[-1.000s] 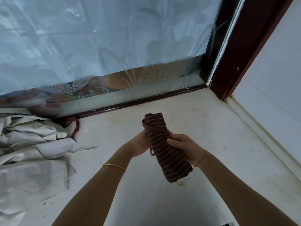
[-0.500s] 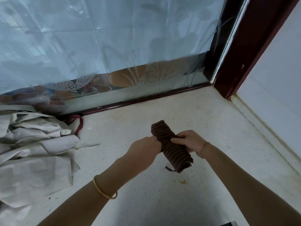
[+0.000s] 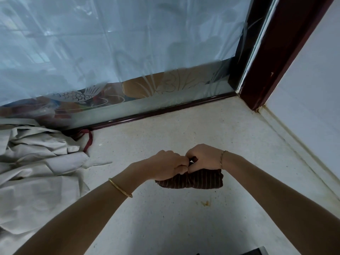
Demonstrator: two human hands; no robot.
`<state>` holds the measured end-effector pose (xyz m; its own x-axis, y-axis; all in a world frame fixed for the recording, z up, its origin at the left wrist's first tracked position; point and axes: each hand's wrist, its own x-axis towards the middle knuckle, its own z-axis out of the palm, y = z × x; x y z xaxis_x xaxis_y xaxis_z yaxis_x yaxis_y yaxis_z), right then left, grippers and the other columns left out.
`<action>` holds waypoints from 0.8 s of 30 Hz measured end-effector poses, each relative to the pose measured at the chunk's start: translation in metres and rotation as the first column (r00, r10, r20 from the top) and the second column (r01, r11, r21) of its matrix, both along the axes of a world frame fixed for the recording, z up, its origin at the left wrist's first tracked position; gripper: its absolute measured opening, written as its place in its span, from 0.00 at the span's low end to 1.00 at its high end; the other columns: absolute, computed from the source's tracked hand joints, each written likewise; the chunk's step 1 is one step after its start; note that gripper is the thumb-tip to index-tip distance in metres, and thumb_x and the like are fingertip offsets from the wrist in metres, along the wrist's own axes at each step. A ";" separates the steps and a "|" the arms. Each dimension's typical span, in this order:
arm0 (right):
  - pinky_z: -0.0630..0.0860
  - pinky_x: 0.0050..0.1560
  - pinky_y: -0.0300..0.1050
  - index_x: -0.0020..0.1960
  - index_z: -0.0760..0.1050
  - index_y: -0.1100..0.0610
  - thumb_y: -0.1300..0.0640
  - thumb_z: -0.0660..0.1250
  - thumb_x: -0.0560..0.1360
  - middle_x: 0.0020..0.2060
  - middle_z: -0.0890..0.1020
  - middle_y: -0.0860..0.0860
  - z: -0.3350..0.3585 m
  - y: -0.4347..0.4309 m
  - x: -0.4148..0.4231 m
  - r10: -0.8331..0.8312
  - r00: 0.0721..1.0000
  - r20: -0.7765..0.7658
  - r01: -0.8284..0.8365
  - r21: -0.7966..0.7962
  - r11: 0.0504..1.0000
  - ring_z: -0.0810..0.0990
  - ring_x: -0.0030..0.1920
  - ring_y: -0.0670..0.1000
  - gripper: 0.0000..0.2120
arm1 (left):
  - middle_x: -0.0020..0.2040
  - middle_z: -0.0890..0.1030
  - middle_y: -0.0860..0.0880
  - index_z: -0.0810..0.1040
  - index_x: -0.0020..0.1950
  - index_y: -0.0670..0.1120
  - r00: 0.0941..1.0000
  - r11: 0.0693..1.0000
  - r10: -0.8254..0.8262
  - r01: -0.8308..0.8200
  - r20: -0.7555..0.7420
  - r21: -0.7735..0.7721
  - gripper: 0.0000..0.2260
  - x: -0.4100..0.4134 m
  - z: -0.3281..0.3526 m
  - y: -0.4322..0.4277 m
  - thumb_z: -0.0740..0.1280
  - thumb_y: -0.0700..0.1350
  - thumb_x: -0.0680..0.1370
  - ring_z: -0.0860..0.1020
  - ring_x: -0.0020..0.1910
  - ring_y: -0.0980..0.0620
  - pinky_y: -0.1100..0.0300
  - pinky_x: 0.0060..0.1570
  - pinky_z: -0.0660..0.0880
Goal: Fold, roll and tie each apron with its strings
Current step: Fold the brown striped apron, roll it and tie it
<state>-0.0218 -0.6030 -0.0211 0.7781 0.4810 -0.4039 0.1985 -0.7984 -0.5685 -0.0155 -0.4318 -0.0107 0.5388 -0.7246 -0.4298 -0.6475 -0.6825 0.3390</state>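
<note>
Soft daylight through the frosted window, mild glare, wide-angle bending at edges.

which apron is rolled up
The maroon striped apron, held by left hand and right hand; the pale aprons on the left lie loose, crumpled.

Rolled apron is showing as maroon woven cloth, matt, with thin pale stripes. Pale cloth heap is lying creased and matt. Speckled surface is looking stone-like, smooth, dull, a little stained. Etched glass panel is shining glossy, part frosted. Dark red frame is looking like lacquered wood. Gold bangle is gleaming, polished metal.
</note>
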 end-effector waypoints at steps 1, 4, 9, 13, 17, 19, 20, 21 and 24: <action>0.68 0.41 0.34 0.58 0.77 0.58 0.52 0.68 0.75 0.42 0.77 0.47 0.000 0.001 0.000 0.012 0.999 0.045 -0.009 -0.051 0.999 0.73 0.41 0.45 0.14 | 0.45 0.77 0.48 0.71 0.46 0.51 0.999 0.999 0.040 -0.040 -0.010 -0.013 0.09 0.002 -0.003 0.001 0.54 0.48 0.83 0.75 0.45 0.47 0.54 0.48 0.69; 0.70 0.54 0.45 0.59 0.75 0.56 0.49 0.59 0.80 0.51 0.79 0.52 0.010 0.001 -0.002 0.067 0.965 0.255 0.016 -0.310 0.951 0.76 0.50 0.51 0.14 | 0.45 0.76 0.48 0.69 0.45 0.50 0.983 0.980 0.176 -0.180 -0.059 -0.080 0.09 0.006 -0.009 0.009 0.53 0.47 0.83 0.74 0.45 0.49 0.58 0.44 0.68; 0.66 0.45 0.42 0.49 0.73 0.53 0.48 0.52 0.82 0.38 0.75 0.48 0.024 0.004 -0.020 0.078 0.804 0.589 0.186 -0.374 0.909 0.72 0.37 0.50 0.14 | 0.46 0.75 0.47 0.70 0.47 0.48 0.937 0.935 0.334 -0.316 0.103 -0.162 0.09 0.013 -0.015 0.015 0.53 0.48 0.83 0.75 0.43 0.49 0.57 0.45 0.73; 0.64 0.31 0.35 0.46 0.79 0.58 0.56 0.59 0.80 0.29 0.73 0.47 -0.002 0.004 -0.036 -0.377 0.912 0.162 0.345 0.193 0.918 0.67 0.28 0.44 0.12 | 0.44 0.75 0.47 0.71 0.45 0.46 0.819 0.775 0.564 -0.482 0.103 -0.407 0.10 0.020 -0.014 0.016 0.55 0.46 0.83 0.74 0.41 0.51 0.62 0.40 0.72; 0.66 0.34 0.35 0.41 0.79 0.57 0.60 0.60 0.80 0.23 0.69 0.46 -0.029 -0.011 -0.033 -0.467 0.795 -0.387 0.603 0.425 0.675 0.67 0.26 0.43 0.13 | 0.46 0.76 0.49 0.73 0.45 0.46 0.803 0.607 0.594 -0.490 -0.054 -0.626 0.08 0.017 -0.011 0.021 0.57 0.44 0.81 0.75 0.43 0.53 0.65 0.40 0.72; 0.71 0.41 0.42 0.42 0.77 0.59 0.60 0.62 0.79 0.26 0.70 0.48 -0.038 -0.014 -0.025 -0.395 0.694 -0.602 0.705 0.457 0.542 0.70 0.29 0.46 0.09 | 0.51 0.77 0.53 0.75 0.45 0.46 0.891 0.607 0.449 -0.357 -0.065 -0.710 0.06 0.007 -0.010 0.020 0.59 0.44 0.80 0.76 0.48 0.58 0.68 0.47 0.73; 0.73 0.44 0.46 0.42 0.76 0.59 0.59 0.65 0.77 0.28 0.71 0.50 -0.035 -0.014 -0.022 -0.339 0.659 -0.672 0.733 0.474 0.488 0.72 0.30 0.47 0.06 | 0.53 0.77 0.54 0.76 0.45 0.45 0.930 0.620 0.366 -0.261 -0.022 -0.740 0.07 0.002 -0.009 0.020 0.60 0.44 0.79 0.75 0.51 0.59 0.70 0.49 0.73; 0.76 0.45 0.48 0.42 0.75 0.59 0.59 0.68 0.74 0.31 0.72 0.52 -0.030 -0.015 -0.020 -0.306 0.653 -0.693 0.740 0.498 0.452 0.75 0.30 0.47 0.04 | 0.55 0.77 0.54 0.77 0.45 0.44 0.957 0.640 0.287 -0.159 0.042 -0.752 0.08 -0.002 -0.007 0.021 0.59 0.45 0.78 0.75 0.52 0.60 0.71 0.51 0.72; 0.80 0.37 0.40 0.42 0.76 0.60 0.62 0.64 0.77 0.36 0.78 0.56 -0.017 -0.024 -0.014 -0.410 0.674 -0.614 0.714 0.403 0.572 0.80 0.29 0.45 0.06 | 0.57 0.79 0.51 0.80 0.46 0.45 0.927 0.734 0.043 0.223 0.372 -0.641 0.08 -0.009 -0.010 0.026 0.62 0.44 0.77 0.75 0.55 0.57 0.69 0.58 0.69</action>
